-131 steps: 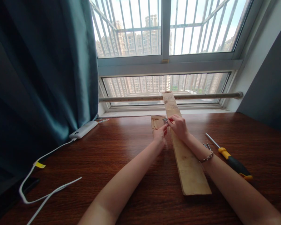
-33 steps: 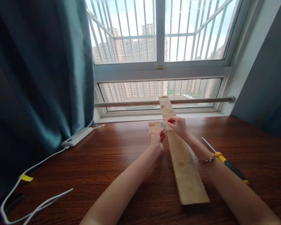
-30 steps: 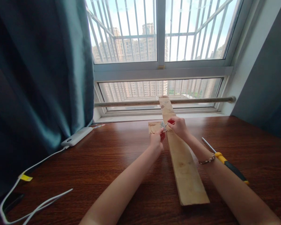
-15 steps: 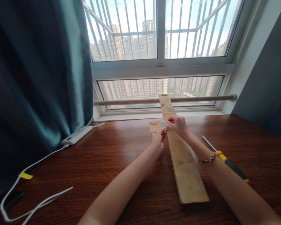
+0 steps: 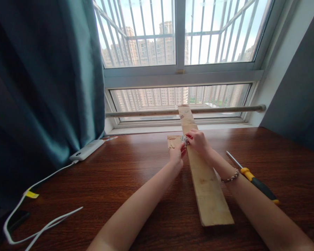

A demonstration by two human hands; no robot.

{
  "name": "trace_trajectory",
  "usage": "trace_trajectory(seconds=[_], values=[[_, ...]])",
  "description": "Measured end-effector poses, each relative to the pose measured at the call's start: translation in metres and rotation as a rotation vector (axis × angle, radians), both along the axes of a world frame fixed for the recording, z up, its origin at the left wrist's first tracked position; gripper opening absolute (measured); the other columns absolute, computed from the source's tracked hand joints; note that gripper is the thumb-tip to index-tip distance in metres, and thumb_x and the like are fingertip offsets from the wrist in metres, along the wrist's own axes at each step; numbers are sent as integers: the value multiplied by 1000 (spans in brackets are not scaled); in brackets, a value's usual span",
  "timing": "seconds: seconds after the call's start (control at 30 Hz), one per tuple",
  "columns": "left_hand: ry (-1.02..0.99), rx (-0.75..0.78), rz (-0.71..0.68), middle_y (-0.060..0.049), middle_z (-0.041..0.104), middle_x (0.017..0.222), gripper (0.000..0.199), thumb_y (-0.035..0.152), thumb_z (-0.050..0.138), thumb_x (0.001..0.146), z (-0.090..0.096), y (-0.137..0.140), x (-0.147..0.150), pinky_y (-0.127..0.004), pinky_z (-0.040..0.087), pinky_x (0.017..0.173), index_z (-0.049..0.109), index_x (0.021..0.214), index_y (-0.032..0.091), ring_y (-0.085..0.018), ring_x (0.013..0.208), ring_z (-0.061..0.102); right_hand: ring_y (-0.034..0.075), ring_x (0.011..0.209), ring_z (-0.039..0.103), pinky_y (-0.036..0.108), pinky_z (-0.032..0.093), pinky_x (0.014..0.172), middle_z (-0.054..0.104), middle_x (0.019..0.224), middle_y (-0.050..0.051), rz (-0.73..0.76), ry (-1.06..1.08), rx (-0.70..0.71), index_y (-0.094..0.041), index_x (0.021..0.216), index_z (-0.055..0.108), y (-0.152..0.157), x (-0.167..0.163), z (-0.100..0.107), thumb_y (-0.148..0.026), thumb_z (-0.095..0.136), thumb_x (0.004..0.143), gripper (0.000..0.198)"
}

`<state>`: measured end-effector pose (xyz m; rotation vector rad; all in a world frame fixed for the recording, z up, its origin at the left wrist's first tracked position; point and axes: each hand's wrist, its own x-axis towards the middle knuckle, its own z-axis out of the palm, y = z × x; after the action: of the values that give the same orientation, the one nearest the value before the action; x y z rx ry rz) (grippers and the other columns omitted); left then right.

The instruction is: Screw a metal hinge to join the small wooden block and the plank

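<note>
A long pale wooden board lies lengthwise on the dark wood table. Against its left side sits a short wooden piece. Where the two meet is a small shiny metal fitting, latch-like but too small to name surely. My left hand is closed at its near edge, thumb and fingertips pressed on the fitting. From the right, my right hand reaches over the board, its fingers pinched together at the fitting's right side. Whatever is between those fingertips is hidden.
A screwdriver with a yellow and black handle rests right of my right forearm. At left lie a white power strip and its white cable. Behind the table are a horizontal rail, a window and a dark curtain.
My right hand has shifted slightly left and down, bringing its fingertips onto the metal fitting. My left hand stays in place.
</note>
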<state>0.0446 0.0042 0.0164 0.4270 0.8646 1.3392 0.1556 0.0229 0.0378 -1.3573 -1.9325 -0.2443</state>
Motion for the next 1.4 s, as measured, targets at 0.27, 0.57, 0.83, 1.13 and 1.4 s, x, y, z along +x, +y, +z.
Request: trace_trajectory(seconds=[0.27,0.57,0.83,1.13,1.4], values=[[10,-1,5,1,60,59,13,4,63,64,0,3,-1,-20,39,51,58,69,14,-7,49,54,13,64,59,22,45,64,67,77,4,7,93,-66,-15,108,61,-7,10,18,-16,58,77,31],[-12,22,-17,1,61,62,11,5,62,67,-5,5,-1,-18,40,52,56,70,14,-6,51,54,13,59,61,22,44,58,68,68,2,-1,121,-270,-16,84,68,-85,42,20,-24,55,79,16],[-31,16,-29,1,60,61,10,6,62,66,-10,9,-2,-19,39,52,55,68,13,-7,51,55,18,76,61,26,42,67,66,83,4,-296,-139,-339,-21,86,65,-138,75,0,-30,44,85,23],[-41,-3,-67,-1,63,64,14,12,67,62,-21,16,-4,-19,38,50,58,72,14,-8,52,55,27,82,63,29,39,58,64,85,11,-642,-204,-869,-17,77,56,-129,153,-37,-43,59,70,27],[-39,-3,-88,-2,64,68,14,14,69,60,-23,17,-5,-20,38,50,60,71,14,-9,54,56,28,85,63,28,39,57,63,88,12,-644,-204,-968,-17,72,54,-125,159,-39,-38,59,65,22]])
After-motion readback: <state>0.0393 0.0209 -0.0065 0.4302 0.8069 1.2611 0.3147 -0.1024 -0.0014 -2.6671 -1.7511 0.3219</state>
